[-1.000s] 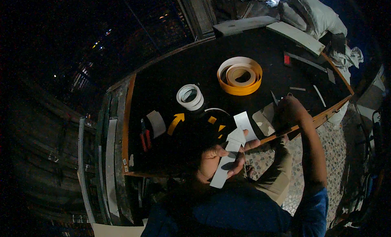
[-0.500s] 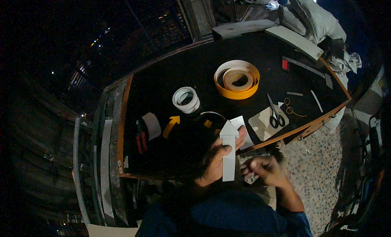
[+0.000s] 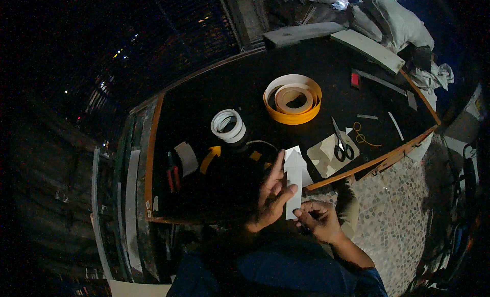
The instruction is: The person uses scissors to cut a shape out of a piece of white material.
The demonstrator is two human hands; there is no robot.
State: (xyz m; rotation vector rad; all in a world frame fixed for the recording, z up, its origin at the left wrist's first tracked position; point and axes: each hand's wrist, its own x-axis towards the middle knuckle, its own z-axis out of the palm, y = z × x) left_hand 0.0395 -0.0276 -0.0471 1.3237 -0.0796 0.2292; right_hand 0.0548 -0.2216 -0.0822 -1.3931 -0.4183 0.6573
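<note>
A: Where's the white arrow strip (image 3: 293, 195)?
B: Held up by the near tabletop (image 3: 219, 82) edge. L hand (image 3: 270, 201) has thumb over front, fingers alongside; R hand (image 3: 321, 220) seems to pinch bottom end.
A: Tips?
B: IMO brace w/ L thumb, work bottom corner gently w/ R, don't crease it.
A: Unclear bits?
B: Strip's back, hidden; R fingertip contact, too dim; tabletop's near-L side, lost in shadow.

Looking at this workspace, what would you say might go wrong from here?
The white arrow-shaped piece, in the left hand with the right hand at its lower end, might crease if bent between them.

The scissors lie near the front edge of the table, so a passing forearm could knock them off.
</note>
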